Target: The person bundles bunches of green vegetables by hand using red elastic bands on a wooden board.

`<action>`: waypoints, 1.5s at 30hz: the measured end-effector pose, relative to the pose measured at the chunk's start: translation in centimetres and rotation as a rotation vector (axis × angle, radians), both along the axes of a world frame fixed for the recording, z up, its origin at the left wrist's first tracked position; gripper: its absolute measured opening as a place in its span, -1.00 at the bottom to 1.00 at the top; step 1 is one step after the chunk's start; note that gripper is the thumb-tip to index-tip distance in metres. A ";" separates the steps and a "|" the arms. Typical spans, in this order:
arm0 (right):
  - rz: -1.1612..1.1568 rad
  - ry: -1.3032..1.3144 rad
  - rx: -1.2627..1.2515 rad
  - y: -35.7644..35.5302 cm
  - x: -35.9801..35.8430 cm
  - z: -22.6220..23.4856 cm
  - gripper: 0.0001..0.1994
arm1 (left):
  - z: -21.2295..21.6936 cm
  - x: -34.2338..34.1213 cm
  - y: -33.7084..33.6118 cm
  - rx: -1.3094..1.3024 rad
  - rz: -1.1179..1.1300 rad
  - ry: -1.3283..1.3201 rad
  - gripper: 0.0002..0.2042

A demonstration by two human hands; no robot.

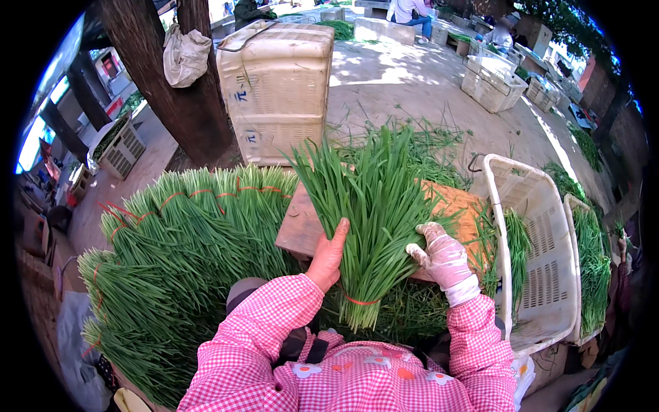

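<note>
A bundle of green garlic chives (pixel 367 226) stands in front of me, cut ends down and leaf tips up, with a red tie (pixel 362 301) round its lower part. My bare left hand (pixel 329 255) grips its left side, thumb up along the leaves and fingers hidden behind them. On the opposite side, my right hand (pixel 441 253), in a whitish glove, is held with thumb and fingers apart against the outer leaves. Behind the bundle are a wooden block (pixel 300 223) and an orange-brown surface (pixel 460 209).
Many tied chive bundles (pixel 199 240) are stacked at my left. A white plastic crate (pixel 549 275) stands at my right, with chives inside. An upended crate (pixel 281 89) stands ahead beside a tree trunk (pixel 158 75). Loose leaves (pixel 419 147) litter the ground; people sit farther off.
</note>
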State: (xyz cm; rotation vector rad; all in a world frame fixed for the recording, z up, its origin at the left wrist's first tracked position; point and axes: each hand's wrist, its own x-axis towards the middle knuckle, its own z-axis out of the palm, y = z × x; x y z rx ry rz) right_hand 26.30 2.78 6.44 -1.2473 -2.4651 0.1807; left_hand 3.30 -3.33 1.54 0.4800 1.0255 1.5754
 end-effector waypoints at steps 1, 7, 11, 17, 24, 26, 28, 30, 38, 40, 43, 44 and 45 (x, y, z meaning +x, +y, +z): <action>-0.059 -0.037 -0.041 0.1 0.5 0.6 -0.50 | 0.1 0.0 -0.1 -0.014 0.002 -0.008 -0.37; -0.015 0.238 0.392 -0.3 -0.1 8.5 -0.65 | 0.1 0.5 -0.4 -0.010 -0.037 0.006 -0.39; 0.251 0.328 0.459 -1.2 -4.4 11.9 -0.67 | -0.8 0.7 -0.3 0.018 -0.080 0.030 -0.44; 0.209 0.274 0.489 0.9 -8.5 10.7 -0.71 | -0.1 1.3 -0.8 0.073 -0.069 0.124 -0.50; 0.160 1.024 -0.317 3.4 -8.3 8.8 -0.90 | 0.8 1.7 -1.6 0.096 -0.062 0.275 -0.57; 0.196 0.945 -0.115 4.2 -8.0 10.2 -0.85 | 0.9 1.7 -1.6 0.107 -0.049 0.316 -0.58; 0.228 0.681 0.081 4.3 -8.1 11.3 -0.79 | 0.4 1.6 -1.6 0.133 -0.038 0.350 -0.59; 0.235 0.443 0.217 4.1 -8.4 12.1 -0.73 | 0.4 1.7 -1.5 0.132 -0.056 0.340 -0.59; 0.207 0.255 0.226 3.9 -9.9 11.6 -0.65 | 1.0 1.8 -1.6 0.137 -0.110 0.367 -0.60; 0.221 0.295 0.187 4.1 -9.9 11.6 -0.70 | 1.2 1.7 -1.7 0.145 -0.120 0.344 -0.60; 0.257 0.447 0.028 4.7 -9.8 10.7 -0.78 | 1.0 1.7 -1.7 0.145 -0.122 0.346 -0.58; 0.267 0.511 -0.038 4.9 -9.6 10.4 -0.80 | 1.0 1.7 -1.7 0.143 -0.113 0.363 -0.57; 0.264 0.636 -0.230 5.0 -9.5 10.1 -0.81 | 1.1 1.6 -1.7 0.139 -0.105 0.380 -0.56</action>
